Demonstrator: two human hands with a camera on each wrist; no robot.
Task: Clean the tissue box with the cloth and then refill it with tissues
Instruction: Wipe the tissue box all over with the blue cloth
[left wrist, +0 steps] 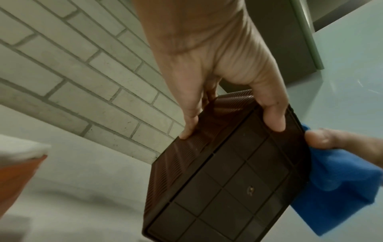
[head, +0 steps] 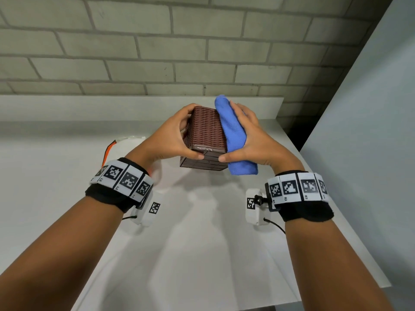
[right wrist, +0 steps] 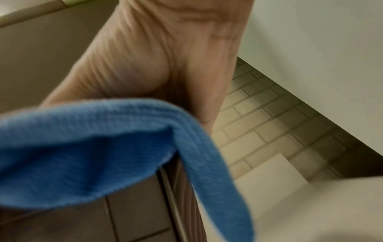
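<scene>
A brown ribbed tissue box (head: 205, 136) is held up above the white table, tilted with its gridded underside (left wrist: 232, 188) toward me. My left hand (head: 173, 136) grips its left side, fingers over the far end and thumb on the near edge. My right hand (head: 251, 140) presses a folded blue cloth (head: 233, 133) flat against the box's right side, thumb on the near bottom edge. The cloth (right wrist: 87, 152) fills the right wrist view, with a fold hanging below the box. The box's opening is hidden.
A white and orange tissue pack (head: 121, 142) lies on the table (head: 202, 232) to the left, behind my left wrist. A grey brick wall (head: 157, 46) stands behind, and a pale panel (head: 370, 108) rises on the right. The table's right edge runs close by my right forearm.
</scene>
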